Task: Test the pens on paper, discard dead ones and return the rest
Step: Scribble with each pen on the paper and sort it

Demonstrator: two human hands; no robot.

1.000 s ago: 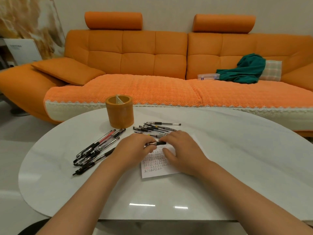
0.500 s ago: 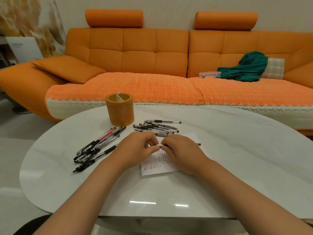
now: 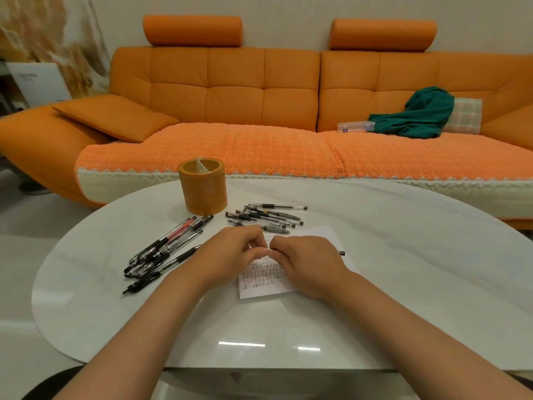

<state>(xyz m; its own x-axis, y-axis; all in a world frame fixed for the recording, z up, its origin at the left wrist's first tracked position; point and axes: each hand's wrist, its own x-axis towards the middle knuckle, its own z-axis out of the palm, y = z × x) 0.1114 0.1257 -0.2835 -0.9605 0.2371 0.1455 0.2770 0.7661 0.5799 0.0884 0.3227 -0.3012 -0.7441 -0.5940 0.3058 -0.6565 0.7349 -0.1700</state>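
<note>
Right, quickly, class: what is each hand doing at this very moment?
Left hand: closed, pinching one end of a pen over the paper.
Right hand: closed round the same pen's barrel.

A home living room. A long orange sofa (image 3: 259,90) with two roll headrests (image 3: 192,30) fills the far side, its seat under a knitted cover (image 3: 230,148). A loose cushion (image 3: 115,116) lies on it at the left, a green cloth (image 3: 418,114) and a checked pillow (image 3: 467,115) at the right. A white table (image 3: 403,269) stands near.
</note>
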